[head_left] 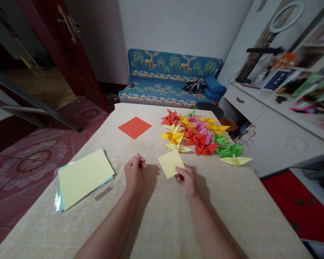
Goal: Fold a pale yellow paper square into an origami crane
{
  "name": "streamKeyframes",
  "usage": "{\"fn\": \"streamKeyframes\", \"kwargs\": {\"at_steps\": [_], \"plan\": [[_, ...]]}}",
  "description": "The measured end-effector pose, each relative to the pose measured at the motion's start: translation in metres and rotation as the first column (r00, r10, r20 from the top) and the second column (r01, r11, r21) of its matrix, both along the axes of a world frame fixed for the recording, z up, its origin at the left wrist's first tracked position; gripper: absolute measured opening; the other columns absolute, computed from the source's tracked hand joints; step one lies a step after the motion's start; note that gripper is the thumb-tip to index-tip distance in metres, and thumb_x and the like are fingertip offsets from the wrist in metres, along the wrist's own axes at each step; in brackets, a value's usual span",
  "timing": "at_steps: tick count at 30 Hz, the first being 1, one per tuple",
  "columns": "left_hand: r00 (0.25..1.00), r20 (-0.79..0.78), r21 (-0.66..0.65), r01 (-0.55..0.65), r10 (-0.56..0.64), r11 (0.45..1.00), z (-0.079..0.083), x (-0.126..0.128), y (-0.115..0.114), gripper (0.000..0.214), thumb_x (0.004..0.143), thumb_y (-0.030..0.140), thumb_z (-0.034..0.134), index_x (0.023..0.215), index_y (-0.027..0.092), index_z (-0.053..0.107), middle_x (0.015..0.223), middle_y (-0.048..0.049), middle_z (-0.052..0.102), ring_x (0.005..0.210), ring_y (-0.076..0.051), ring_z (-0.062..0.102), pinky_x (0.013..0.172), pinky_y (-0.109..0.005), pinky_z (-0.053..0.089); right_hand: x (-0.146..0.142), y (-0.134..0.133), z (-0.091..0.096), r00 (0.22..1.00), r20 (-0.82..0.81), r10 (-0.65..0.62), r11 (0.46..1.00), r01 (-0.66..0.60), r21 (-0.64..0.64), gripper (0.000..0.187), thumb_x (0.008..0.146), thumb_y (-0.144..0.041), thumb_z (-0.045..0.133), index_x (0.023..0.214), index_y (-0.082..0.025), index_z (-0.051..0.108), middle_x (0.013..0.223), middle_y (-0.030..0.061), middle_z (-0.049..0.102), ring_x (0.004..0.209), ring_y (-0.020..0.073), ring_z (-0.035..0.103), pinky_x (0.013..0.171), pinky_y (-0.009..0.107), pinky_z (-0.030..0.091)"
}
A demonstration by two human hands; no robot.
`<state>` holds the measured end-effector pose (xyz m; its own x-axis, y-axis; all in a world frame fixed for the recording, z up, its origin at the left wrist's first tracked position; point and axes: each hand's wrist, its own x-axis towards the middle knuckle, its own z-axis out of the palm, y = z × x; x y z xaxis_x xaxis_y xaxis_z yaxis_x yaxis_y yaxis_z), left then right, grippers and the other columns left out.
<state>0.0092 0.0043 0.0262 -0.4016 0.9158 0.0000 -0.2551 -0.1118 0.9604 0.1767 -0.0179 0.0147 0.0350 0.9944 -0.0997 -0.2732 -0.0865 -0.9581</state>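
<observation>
Looking down over the bench (162, 223), we see its pale patterned cover reach almost to the sofa (162, 84), which stands past the far edge in blue fabric with deer and trees. On the far right of the bench we have a crowd of folded paper birds (198, 139), red, orange, pink, green and yellow, packed so closely that many overlap. At the left lies a stack of sheets (85, 180), turned at an angle, pale yellow on top, with blue showing along its edges and clear plastic (57, 196) at its left side. Farther off, left of the birds, we find a red square (135, 128) lying flat, one corner towards us. Our left hand (134, 171) is between the stack and our other hand, its fingers curled in loosely; we cannot tell whether they enclose anything. Our right hand (188, 180) has its fingers grasping a small yellow square (170, 163) by the near right edge, thumb on top. That square is near the middle of the bench, on the near side of the birds; we cannot tell whether it touches the cover.
</observation>
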Motion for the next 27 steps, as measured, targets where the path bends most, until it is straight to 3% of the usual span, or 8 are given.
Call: {"fn": "streamKeyframes", "kwargs": {"at_steps": [5, 8, 17, 27], "plan": [[0.962, -0.085, 0.044, 0.264, -0.26, 0.963, 0.0, 0.009, -0.008, 0.027, 0.082, 0.038, 0.058, 0.068, 0.015, 0.06, 0.053, 0.003, 0.051, 0.049, -0.008, 0.042, 0.048, -0.02, 0.032, -0.003, 0.003, 0.002, 0.997, -0.008, -0.082, 0.997, 0.082, -0.016, 0.028, 0.071, -0.04, 0.066, 0.064, -0.016, 0.053, 0.049, -0.0053, 0.046, 0.041, 0.0043, 0.036, 0.037, 0.016, 0.022], [0.93, -0.164, 0.069, 0.342, -0.328, 0.937, 0.001, 0.014, -0.012, 0.021, 0.079, 0.034, 0.062, 0.071, 0.015, 0.062, 0.058, 0.0016, 0.055, 0.054, -0.009, 0.046, 0.053, -0.021, 0.036, -0.005, 0.004, 0.001, 0.995, 0.037, -0.092, 0.996, 0.092, 0.008, 0.032, 0.073, -0.044, 0.065, 0.064, -0.015, 0.054, 0.05, -0.0041, 0.049, 0.041, 0.0045, 0.037, 0.038, 0.016, 0.024], [0.918, -0.196, 0.16, 0.376, -0.344, 0.913, -0.004, 0.011, -0.006, 0.01, 0.074, 0.025, 0.069, 0.08, 0.018, 0.068, 0.078, -0.0024, 0.062, 0.072, -0.013, 0.055, 0.064, -0.025, 0.042, -0.006, 0.005, -0.005, 0.991, 0.111, -0.079, 0.995, 0.072, 0.067, 0.035, 0.077, -0.046, 0.063, 0.065, -0.015, 0.054, 0.052, -0.0024, 0.053, 0.042, 0.0048, 0.04, 0.04, 0.017, 0.027], [0.915, -0.208, 0.145, 0.377, -0.344, 0.915, -0.001, 0.012, -0.008, 0.013, 0.069, 0.025, 0.073, 0.079, 0.018, 0.068, 0.077, -0.0022, 0.063, 0.065, -0.012, 0.053, 0.059, -0.024, 0.042, -0.008, 0.005, -0.003, 0.986, 0.157, -0.054, 0.998, 0.047, 0.046, 0.035, 0.075, -0.048, 0.063, 0.07, -0.013, 0.058, 0.055, -0.0005, 0.056, 0.042, 0.006, 0.042, 0.041, 0.018, 0.03]]}}
